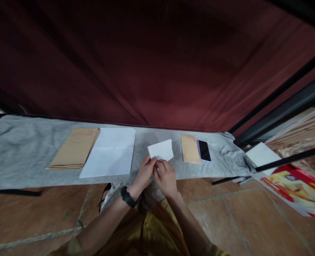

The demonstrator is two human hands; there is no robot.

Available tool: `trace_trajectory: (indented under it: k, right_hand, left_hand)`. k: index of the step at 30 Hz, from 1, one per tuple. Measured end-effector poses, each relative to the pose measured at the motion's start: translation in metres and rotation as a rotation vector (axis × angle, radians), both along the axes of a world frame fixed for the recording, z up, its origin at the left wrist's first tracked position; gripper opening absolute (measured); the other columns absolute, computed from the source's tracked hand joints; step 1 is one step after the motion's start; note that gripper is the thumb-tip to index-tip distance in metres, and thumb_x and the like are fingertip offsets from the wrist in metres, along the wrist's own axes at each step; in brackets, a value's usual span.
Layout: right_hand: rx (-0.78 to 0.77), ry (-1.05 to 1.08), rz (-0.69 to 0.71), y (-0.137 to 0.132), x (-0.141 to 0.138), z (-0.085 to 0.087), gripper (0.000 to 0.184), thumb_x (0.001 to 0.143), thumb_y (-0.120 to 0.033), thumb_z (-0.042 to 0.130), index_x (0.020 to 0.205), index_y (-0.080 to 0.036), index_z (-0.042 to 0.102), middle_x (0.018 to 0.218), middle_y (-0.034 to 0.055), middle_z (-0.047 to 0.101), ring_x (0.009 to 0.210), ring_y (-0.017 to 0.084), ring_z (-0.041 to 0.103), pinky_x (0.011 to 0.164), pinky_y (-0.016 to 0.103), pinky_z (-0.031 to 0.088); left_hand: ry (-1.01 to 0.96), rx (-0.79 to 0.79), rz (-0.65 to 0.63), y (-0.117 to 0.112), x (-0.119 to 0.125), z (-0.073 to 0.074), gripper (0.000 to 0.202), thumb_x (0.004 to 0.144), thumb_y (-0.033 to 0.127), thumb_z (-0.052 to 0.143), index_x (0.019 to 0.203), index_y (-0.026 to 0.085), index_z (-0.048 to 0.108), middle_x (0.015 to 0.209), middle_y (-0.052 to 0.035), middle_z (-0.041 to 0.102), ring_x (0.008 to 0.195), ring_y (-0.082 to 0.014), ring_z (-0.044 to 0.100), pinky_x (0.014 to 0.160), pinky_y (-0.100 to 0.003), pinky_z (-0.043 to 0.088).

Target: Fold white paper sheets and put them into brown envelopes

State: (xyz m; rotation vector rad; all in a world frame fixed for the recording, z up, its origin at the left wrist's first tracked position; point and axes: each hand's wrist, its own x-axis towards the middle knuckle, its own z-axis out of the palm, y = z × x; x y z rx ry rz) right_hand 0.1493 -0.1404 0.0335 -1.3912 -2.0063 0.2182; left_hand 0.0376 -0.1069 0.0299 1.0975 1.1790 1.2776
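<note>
A small folded white sheet of paper is held up over the middle of the table. My left hand pinches its lower left edge, a dark band around the wrist. Closed fingers of my right hand meet the same lower edge, and the fingertips of both hands nearly touch. To the left lies a stack of larger white paper with a crease across it. Beyond that is a pile of brown envelopes. On the right a single brown envelope lies flat.
A phone lies right of the single envelope. Grey cloth covers the narrow table. A dark red curtain hangs behind it. Dark metal bars and a red and yellow box stand at the right.
</note>
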Motion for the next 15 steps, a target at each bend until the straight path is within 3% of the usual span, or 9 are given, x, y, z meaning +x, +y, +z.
trace_trajectory:
  k: [3, 7, 8, 10, 12, 15]
  right_hand:
    - [-0.002, 0.109, -0.028, 0.004, 0.01, -0.019, 0.032, 0.1, -0.032, 0.046, 0.126, -0.021, 0.061, 0.126, 0.0123, 0.063, 0.119, 0.025, 0.059, 0.104, 0.042, 0.05]
    - [-0.026, 0.257, -0.25, 0.021, 0.036, -0.052, 0.044, 0.099, -0.039, 0.044, 0.136, -0.016, 0.053, 0.139, 0.02, 0.053, 0.123, 0.028, 0.057, 0.1, 0.045, 0.052]
    - [-0.074, 0.316, -0.286, 0.026, 0.042, -0.061, 0.046, 0.098, -0.042, 0.046, 0.135, -0.015, 0.053, 0.135, 0.0208, 0.056, 0.116, 0.027, 0.061, 0.094, 0.044, 0.054]
    - [-0.238, 0.455, -0.324, 0.036, 0.053, -0.077, 0.052, 0.093, -0.049, 0.051, 0.13, -0.013, 0.056, 0.106, 0.0144, 0.067, 0.087, 0.024, 0.067, 0.076, 0.04, 0.057]
    - [-0.399, 0.625, -0.315, 0.045, 0.06, -0.088, 0.058, 0.087, -0.054, 0.055, 0.128, -0.013, 0.058, 0.079, 0.0038, 0.065, 0.066, 0.02, 0.063, 0.061, 0.033, 0.054]
    - [-0.492, 0.812, -0.339, 0.054, 0.065, -0.095, 0.062, 0.08, -0.056, 0.06, 0.125, -0.013, 0.059, 0.064, -0.0034, 0.058, 0.052, 0.016, 0.055, 0.049, 0.027, 0.045]
  left_hand:
    - [-0.02, -0.11, 0.041, 0.006, -0.008, -0.019, 0.037, 0.082, 0.04, 0.058, 0.107, 0.015, 0.068, 0.107, -0.0106, 0.077, 0.096, -0.023, 0.072, 0.086, -0.037, 0.058]
    - [0.017, -0.16, 0.018, 0.012, -0.017, -0.039, 0.032, 0.08, 0.032, 0.053, 0.104, 0.017, 0.068, 0.096, -0.0078, 0.078, 0.089, -0.0221, 0.072, 0.083, -0.038, 0.058]
    - [0.018, -0.169, 0.009, 0.013, -0.017, -0.042, 0.032, 0.08, 0.031, 0.053, 0.104, 0.018, 0.068, 0.093, -0.0071, 0.078, 0.088, -0.022, 0.072, 0.082, -0.038, 0.058]
    - [-0.008, -0.205, 0.009, 0.016, -0.015, -0.046, 0.03, 0.078, 0.03, 0.055, 0.103, 0.018, 0.068, 0.088, -0.0061, 0.077, 0.086, -0.0222, 0.071, 0.079, -0.037, 0.057]
    - [-0.045, -0.24, 0.034, 0.021, -0.011, -0.049, 0.028, 0.076, 0.029, 0.059, 0.099, 0.017, 0.068, 0.082, -0.0052, 0.075, 0.083, -0.0219, 0.071, 0.077, -0.035, 0.056]
    - [-0.036, -0.251, 0.086, 0.029, -0.002, -0.053, 0.023, 0.075, 0.027, 0.062, 0.095, 0.016, 0.067, 0.08, -0.004, 0.073, 0.082, -0.0202, 0.069, 0.078, -0.032, 0.055]
